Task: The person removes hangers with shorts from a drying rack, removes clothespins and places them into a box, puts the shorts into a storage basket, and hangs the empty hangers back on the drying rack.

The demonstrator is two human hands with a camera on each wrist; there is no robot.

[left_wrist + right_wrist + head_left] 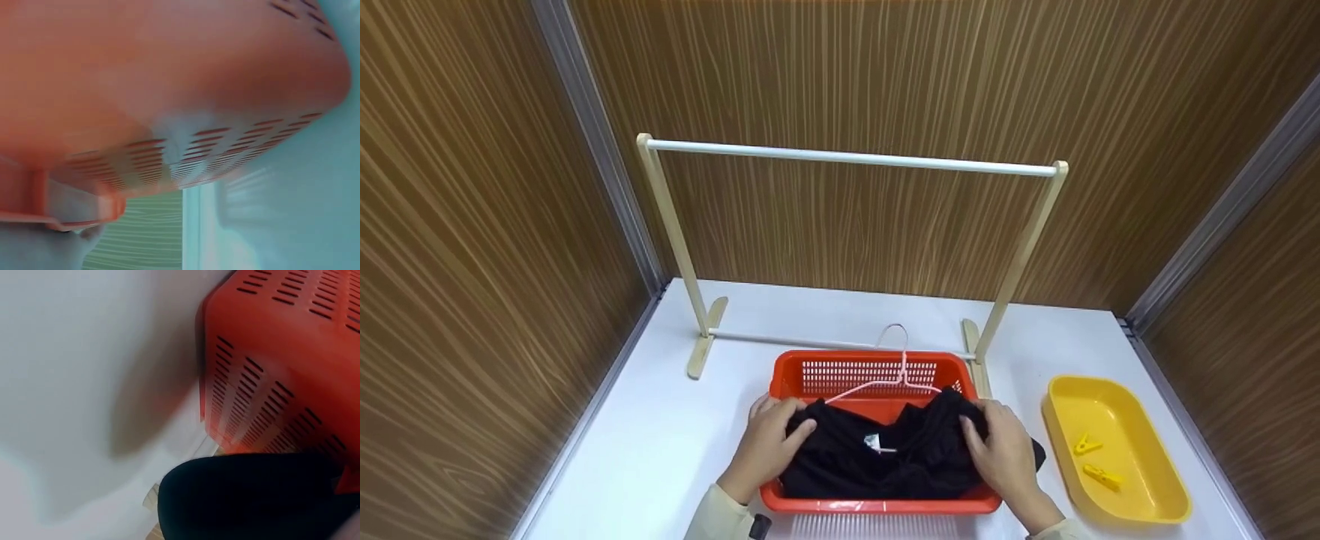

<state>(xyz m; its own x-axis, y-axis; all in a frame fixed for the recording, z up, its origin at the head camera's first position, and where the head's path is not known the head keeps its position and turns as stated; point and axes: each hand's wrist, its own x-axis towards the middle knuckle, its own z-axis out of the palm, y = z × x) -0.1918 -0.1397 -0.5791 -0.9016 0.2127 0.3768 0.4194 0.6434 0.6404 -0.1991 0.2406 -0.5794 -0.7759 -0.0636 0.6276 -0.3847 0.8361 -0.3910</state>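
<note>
The black garment (900,480) lies bunched between the hands over the red basket (885,507), in the near middle of the bench (615,450), its long axis running crosswise, roughly in line with the bench's back edge. From my remote station I have the left hand (769,442) pinching the cloth by its left shoulder, thumb on top, just beside the basket's left rim. Between the shoulders is the pink hanger (902,375), its arms running into the cloth and its hook pointing toward the back edge; I judge this to be the relation that matters. My right hand (1000,450) pinches the other shoulder, thumb on top, so neither hand is the nearer. Past it a bit of black cloth sticks out beyond the basket's right rim. The left wrist view gives me only the basket's blurred outer wall, so I take both grips from the head view.

On the white surface, the drying rack (847,157) stands behind the basket, its left foot toward the back left corner, its right foot just behind the basket's right end; the hook overlaps its lower bar in my view, and I cannot tell whether they touch. The yellow tray (1140,484) sits by the right edge with two yellow clips (1102,477) in it. Wood-grain panels (840,232) close the space at left, back and right.
</note>
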